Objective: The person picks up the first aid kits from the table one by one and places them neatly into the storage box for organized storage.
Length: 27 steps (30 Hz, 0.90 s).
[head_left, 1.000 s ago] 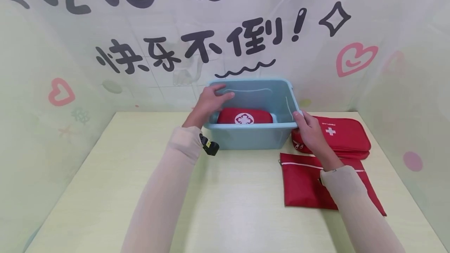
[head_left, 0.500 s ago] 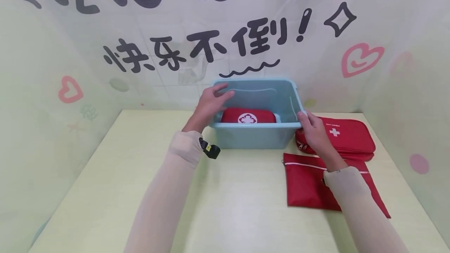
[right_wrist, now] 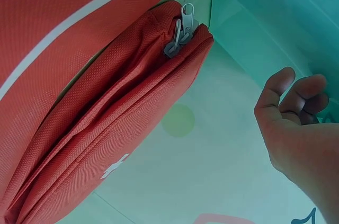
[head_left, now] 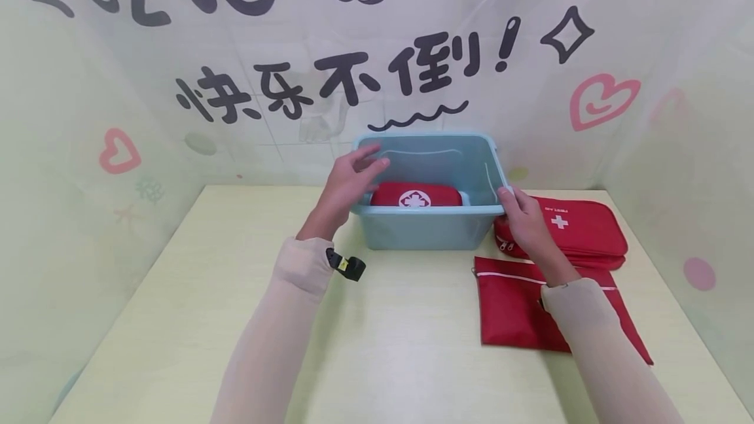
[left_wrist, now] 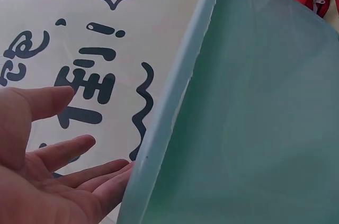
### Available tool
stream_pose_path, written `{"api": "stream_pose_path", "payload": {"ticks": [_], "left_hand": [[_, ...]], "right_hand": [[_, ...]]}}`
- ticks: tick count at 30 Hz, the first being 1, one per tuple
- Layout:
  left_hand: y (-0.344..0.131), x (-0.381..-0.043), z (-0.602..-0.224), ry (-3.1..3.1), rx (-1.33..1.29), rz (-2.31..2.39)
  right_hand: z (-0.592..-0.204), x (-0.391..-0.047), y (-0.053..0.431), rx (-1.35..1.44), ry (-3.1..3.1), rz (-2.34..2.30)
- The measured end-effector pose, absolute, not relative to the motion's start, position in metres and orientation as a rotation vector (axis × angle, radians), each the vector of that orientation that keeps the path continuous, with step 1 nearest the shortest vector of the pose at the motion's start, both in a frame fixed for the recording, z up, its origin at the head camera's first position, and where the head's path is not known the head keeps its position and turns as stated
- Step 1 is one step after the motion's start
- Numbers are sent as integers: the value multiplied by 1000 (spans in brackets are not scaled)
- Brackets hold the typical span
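Note:
A light blue plastic bin (head_left: pixel 424 231) stands at the back of the table. Inside it lies a red first-aid pouch (head_left: pixel 389 194) with a white cross emblem. At the bin's left rim is my left hand (head_left: pixel 347 182), fingers loosely spread. In the left wrist view, that hand (left_wrist: pixel 58 176) has its fingertips beside the rim (left_wrist: pixel 175 91); whether they touch cannot be told. My right hand (head_left: pixel 524 218) grips the bin's right front corner, thumb on the rim. The right wrist view shows the curled fingers of this hand (right_wrist: pixel 296 123) against the bin.
Right of the bin lies a thicker red first-aid bag (head_left: pixel 580 228) with zippers. A flat red zip pouch (head_left: pixel 518 313) is in front of it, partly under my right forearm. A printed white curtain (head_left: pixel 265 149) hangs behind the pale table (head_left: pixel 177 319).
My left hand has drawn slightly left and toward me, its fingers less far over the rim. The right hand keeps its hold. The head view has shifted a little.

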State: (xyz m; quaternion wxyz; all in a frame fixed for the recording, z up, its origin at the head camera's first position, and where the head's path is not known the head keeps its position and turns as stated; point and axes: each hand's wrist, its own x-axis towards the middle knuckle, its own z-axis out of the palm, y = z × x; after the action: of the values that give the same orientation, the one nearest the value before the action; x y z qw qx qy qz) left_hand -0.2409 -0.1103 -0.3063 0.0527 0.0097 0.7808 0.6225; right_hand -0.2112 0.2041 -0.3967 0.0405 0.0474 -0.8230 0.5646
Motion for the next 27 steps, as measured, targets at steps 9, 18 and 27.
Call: {"api": "stream_pose_path", "payload": {"ticks": [9,18,27], "left_hand": [[-112,-221,-306,2375,140,1878],[-112,-201,-309,2337,262,1894],[-109,-184,-316,2280,369,1938]], "right_hand": [[-397,-202,202,137,-2525,1720],[-398,-195,200,122,-2513,1718],[-400,-189,195,121,-2499,1709]]}}
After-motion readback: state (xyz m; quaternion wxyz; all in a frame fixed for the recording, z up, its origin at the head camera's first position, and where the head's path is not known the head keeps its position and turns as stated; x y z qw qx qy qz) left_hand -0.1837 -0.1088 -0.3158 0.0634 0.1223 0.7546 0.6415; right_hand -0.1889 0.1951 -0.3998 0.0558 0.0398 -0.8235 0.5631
